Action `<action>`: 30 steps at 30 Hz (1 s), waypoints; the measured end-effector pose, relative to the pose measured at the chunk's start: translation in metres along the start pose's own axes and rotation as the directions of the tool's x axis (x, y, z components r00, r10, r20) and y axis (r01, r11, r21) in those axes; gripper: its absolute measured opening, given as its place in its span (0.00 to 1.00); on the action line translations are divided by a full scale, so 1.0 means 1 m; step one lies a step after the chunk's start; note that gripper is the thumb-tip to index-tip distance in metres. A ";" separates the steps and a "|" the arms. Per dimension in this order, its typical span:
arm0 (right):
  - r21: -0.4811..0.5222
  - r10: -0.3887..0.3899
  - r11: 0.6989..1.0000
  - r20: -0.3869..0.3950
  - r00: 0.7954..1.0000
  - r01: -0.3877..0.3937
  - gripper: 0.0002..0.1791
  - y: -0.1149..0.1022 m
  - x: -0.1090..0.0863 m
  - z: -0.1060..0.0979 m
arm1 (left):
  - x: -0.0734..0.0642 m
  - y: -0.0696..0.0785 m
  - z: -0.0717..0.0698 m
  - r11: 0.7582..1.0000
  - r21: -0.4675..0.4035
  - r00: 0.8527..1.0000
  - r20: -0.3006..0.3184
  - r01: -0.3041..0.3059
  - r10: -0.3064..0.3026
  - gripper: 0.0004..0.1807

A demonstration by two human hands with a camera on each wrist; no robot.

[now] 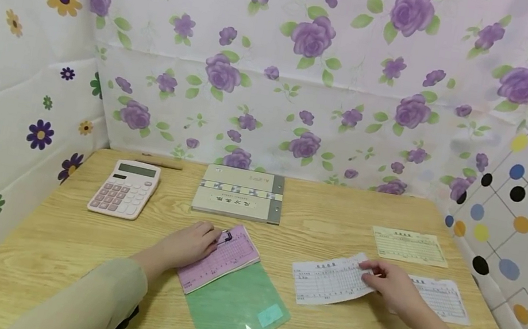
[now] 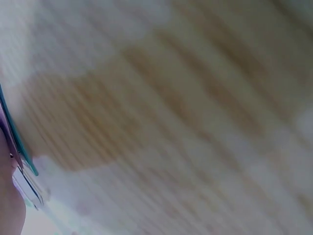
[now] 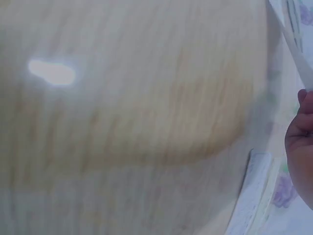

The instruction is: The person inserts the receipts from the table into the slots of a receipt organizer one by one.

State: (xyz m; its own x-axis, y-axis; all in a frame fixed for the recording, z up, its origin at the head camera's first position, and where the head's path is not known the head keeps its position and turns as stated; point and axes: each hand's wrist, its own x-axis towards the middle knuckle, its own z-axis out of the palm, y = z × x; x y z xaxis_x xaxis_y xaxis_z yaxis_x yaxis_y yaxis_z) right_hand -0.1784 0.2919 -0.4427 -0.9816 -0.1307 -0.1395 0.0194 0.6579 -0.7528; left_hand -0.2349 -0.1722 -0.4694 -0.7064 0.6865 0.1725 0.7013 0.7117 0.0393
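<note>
My left hand [image 1: 193,243] grips the clip-side edge of a green clip folder [image 1: 235,305], beside its metal clip [image 1: 228,238]. Pink printed slips [image 1: 228,254] lie under that clip, over the folder's upper part. In the left wrist view, the folder's teal edge [image 2: 17,132] shows at the far left along with part of the hand [image 2: 10,205]. Between thumb and fingers, my right hand [image 1: 392,288] pinches the right edge of a white printed form [image 1: 328,280]. A second white form [image 1: 443,299] lies partly hidden behind this hand.
A pale green form [image 1: 410,247] lies at the right, beyond the white ones. At the back stands a pink calculator [image 1: 126,188] on the left, with a brown pen-like stick [image 1: 159,163] behind it. A ledger book [image 1: 236,206] lies back centre. Patterned cloth walls border the wooden table.
</note>
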 end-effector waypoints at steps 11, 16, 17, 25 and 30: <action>0.150 -0.071 0.986 0.023 0.997 0.067 0.24 -0.027 0.015 0.001 | 0.002 0.003 -0.004 0.998 -0.008 0.996 0.067 0.057 -0.056 0.20; 0.154 -0.109 0.983 0.058 0.992 0.099 0.19 -0.044 0.030 0.022 | 0.002 0.004 -0.007 0.998 -0.012 0.994 0.084 0.068 -0.067 0.20; 0.146 -0.115 0.984 0.068 0.991 0.104 0.18 -0.048 0.033 0.028 | 0.002 0.003 -0.007 0.997 -0.013 0.994 0.087 0.071 -0.070 0.20; 0.098 -0.146 0.987 0.184 0.972 0.130 0.11 -0.085 0.054 0.080 | 0.002 0.003 -0.007 0.994 0.000 0.984 0.141 0.109 -0.108 0.22; 0.056 -0.178 0.984 0.214 0.960 0.170 0.10 -0.098 0.066 0.100 | 0.002 0.003 -0.007 0.995 0.006 0.984 0.146 0.104 -0.104 0.23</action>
State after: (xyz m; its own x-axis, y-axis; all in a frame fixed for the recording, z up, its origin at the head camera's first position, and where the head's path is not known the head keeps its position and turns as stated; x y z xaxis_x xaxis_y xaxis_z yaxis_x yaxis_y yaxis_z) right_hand -0.2261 0.1446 -0.4426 -0.9055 -0.4015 -0.1377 -0.1371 0.5837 -0.8003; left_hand -0.2338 -0.1693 -0.4622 -0.7819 0.6230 0.0218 0.6232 0.7804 0.0515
